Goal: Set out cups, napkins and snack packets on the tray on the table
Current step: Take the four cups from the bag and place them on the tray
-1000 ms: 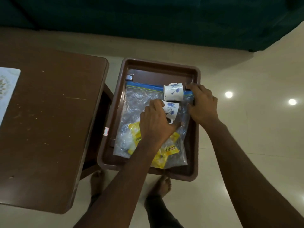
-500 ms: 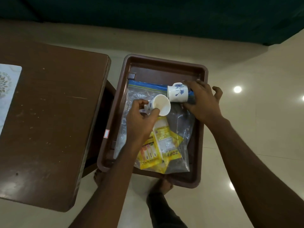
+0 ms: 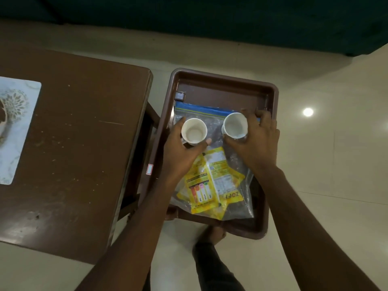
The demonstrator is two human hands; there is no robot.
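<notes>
A brown plastic tray [image 3: 222, 89] sits just right of a brown table [image 3: 73, 143]. Inside it lies a clear zip bag [image 3: 212, 114] with a blue seal, holding yellow snack packets [image 3: 212, 181]. My left hand [image 3: 178, 156] grips a white cup [image 3: 194, 131], upright with its mouth facing me, over the bag's left side. My right hand [image 3: 256, 143] grips a second white cup [image 3: 234, 125], also upright, over the bag's right side. I cannot tell whether the cups rest on the bag or hang just above it.
A pale patterned mat [image 3: 14, 127] lies on the table's left part. The floor is glossy cream tile with lamp reflections [image 3: 308, 112]. A dark green sofa [image 3: 210, 22] runs along the far side. My legs and a foot [image 3: 212, 234] show below the tray.
Both cups lay on their sides on the bag. Each hand has turned its cup upright, and the left cup has moved left, apart from the right one.
</notes>
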